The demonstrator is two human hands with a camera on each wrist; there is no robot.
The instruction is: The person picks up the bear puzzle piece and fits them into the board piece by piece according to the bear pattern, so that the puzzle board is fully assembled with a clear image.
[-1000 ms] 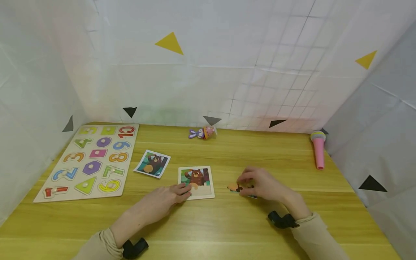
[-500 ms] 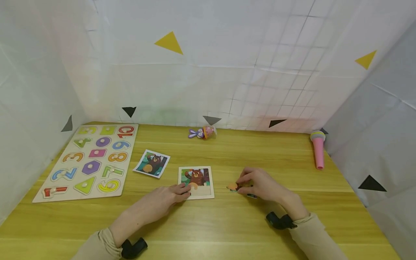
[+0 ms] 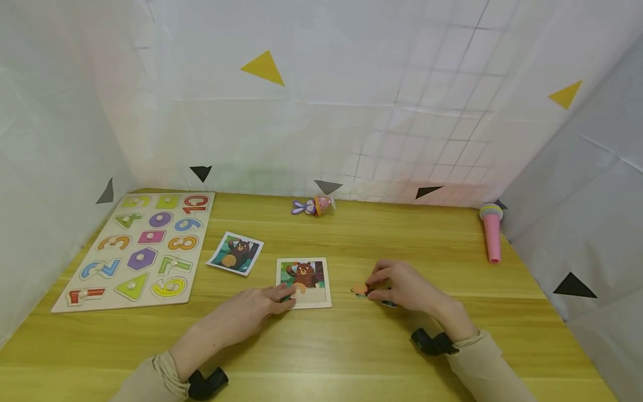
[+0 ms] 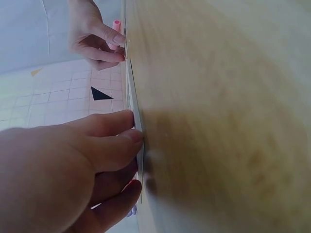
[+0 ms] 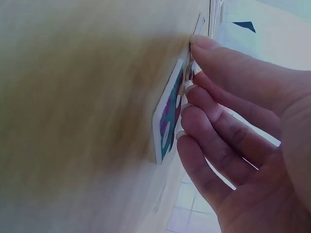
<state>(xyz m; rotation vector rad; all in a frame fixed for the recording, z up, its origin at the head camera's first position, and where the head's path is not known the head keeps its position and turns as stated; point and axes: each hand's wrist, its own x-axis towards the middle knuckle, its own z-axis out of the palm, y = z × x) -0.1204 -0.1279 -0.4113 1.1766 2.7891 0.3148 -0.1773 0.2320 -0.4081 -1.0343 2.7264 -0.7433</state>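
The left hand point(image 3: 258, 306) holds the lower left corner of a square bear puzzle board point(image 3: 304, 273), fingers on its left side and thumb at the near edge. The board's lower part shows bare wood. To its right, the right hand point(image 3: 404, 285) pinches an orange and brown puzzle piece point(image 3: 359, 288) low over the table between thumb and index finger. Partly under that hand, a second puzzle piece point(image 3: 389, 304) lies on the table. In the right wrist view this teal and purple piece point(image 5: 167, 121) stands close to the other fingertips. The pinched piece is mostly hidden there.
A bear picture card point(image 3: 235, 253) lies left of the board. Further left is a number-and-shape peg board point(image 3: 135, 251). At the back lies a rabbit toy point(image 3: 313, 206). A pink toy microphone point(image 3: 492, 231) lies at the right edge. White cloth walls point(image 3: 326, 134) surround the table.
The right thumb and fingers have closed in slightly on the orange and brown piece, which has shifted a little. The left hand and puzzle board stay in place.
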